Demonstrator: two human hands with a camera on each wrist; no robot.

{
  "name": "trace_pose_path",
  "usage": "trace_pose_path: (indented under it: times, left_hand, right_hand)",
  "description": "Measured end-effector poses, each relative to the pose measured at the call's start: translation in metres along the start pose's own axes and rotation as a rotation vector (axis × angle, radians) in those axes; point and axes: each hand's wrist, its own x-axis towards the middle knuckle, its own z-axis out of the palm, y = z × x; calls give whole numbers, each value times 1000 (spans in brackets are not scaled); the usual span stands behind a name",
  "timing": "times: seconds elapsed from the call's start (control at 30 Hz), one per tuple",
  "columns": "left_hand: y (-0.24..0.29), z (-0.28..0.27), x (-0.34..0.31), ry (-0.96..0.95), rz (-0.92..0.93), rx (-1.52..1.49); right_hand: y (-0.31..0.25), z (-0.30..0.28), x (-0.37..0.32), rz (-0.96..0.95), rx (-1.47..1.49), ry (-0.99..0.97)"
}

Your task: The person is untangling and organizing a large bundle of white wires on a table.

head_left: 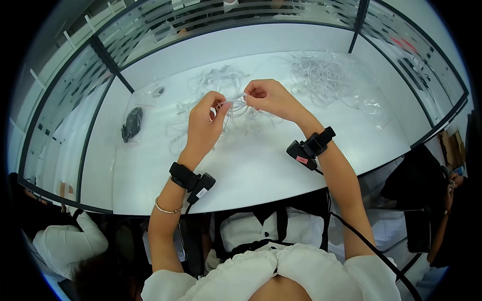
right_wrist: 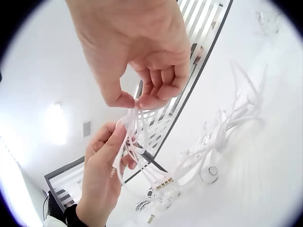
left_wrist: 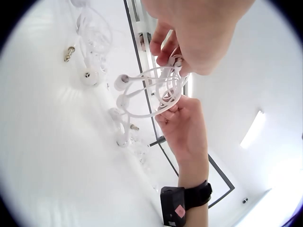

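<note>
Both hands are raised over the white table (head_left: pixel 261 165) and hold one coiled white earphone cable (head_left: pixel 234 103) between them. My left hand (head_left: pixel 218 106) pinches the coil's left side between thumb and fingers. My right hand (head_left: pixel 249 95) pinches its right end with thumb and forefinger. In the left wrist view the cable (left_wrist: pixel 151 94) loops between the left hand (left_wrist: pixel 177 59) above and the right hand (left_wrist: pixel 165 111) below, with earbuds hanging to the left. In the right wrist view the right hand (right_wrist: pixel 135 100) pinches the strands (right_wrist: pixel 135 137) over the left hand (right_wrist: pixel 118 137), and the plug dangles below.
More white earphones lie tangled under the hands (head_left: pixel 251 120), in a heap behind (head_left: pixel 216 80) and in a bigger pile at the back right (head_left: pixel 321 75). A black item in a clear bag (head_left: pixel 132 123) lies at the left. Empty clear bags (head_left: pixel 371 108) lie right. Glass partitions ring the table.
</note>
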Motion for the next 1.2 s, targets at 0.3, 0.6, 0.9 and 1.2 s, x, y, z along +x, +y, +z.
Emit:
trace_pose_path:
  times: [0.3,0.6,0.9,1.2]
  left_hand:
    - [-14,4,1,-112,-290,-553]
    - [0,-1,-3,-147,147,169]
    - [2,-5,3,31,-167,-449]
    - [-24,-7,3,-126,-577,-912]
  right_hand:
    - [7,-6,6,46,113,105]
    - [3,6,-1,-48,17,-40]
    - [13,-18,7,80,248,84]
    - [-9,-14,-3,-133,305,55]
